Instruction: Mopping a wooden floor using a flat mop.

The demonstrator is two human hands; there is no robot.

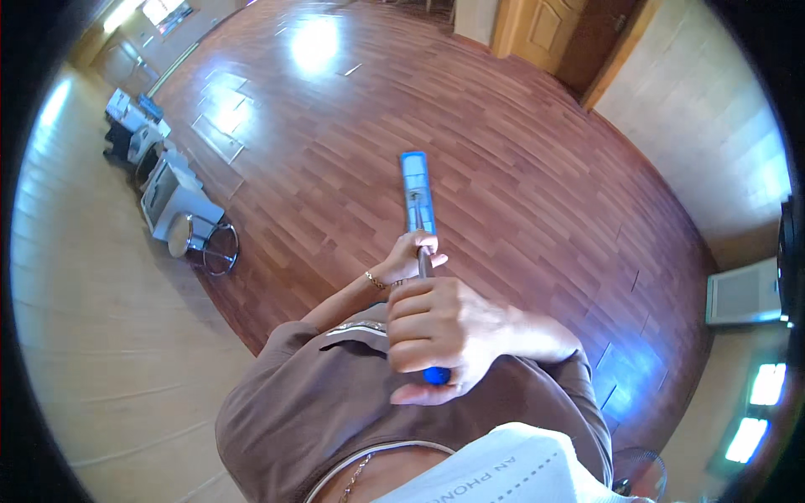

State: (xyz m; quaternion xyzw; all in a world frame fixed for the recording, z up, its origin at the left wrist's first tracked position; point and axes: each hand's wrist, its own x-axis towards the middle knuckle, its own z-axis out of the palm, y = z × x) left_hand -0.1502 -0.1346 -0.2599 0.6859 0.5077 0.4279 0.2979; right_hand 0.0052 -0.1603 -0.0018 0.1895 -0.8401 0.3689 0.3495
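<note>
A flat mop stands before me, its long blue head (417, 180) lying on the wooden floor and its grey pole (425, 264) rising toward my chest. My right hand (440, 331) is wrapped round the top of the pole, with the blue end cap (436, 375) showing below the fingers and the thumb held out beside it. Lower down, my left hand (411, 256) grips the same pole, a gold bracelet on its wrist. The stretch of pole inside each fist is hidden.
Along the left wall stand a round stool (193, 235), a white cabinet-like piece (180, 197) and boxes (126, 109). A wooden door (545, 33) is at the far right. A white appliance-like box (742, 293) stands by the right wall. Bright reflections lie on the floor (520, 168).
</note>
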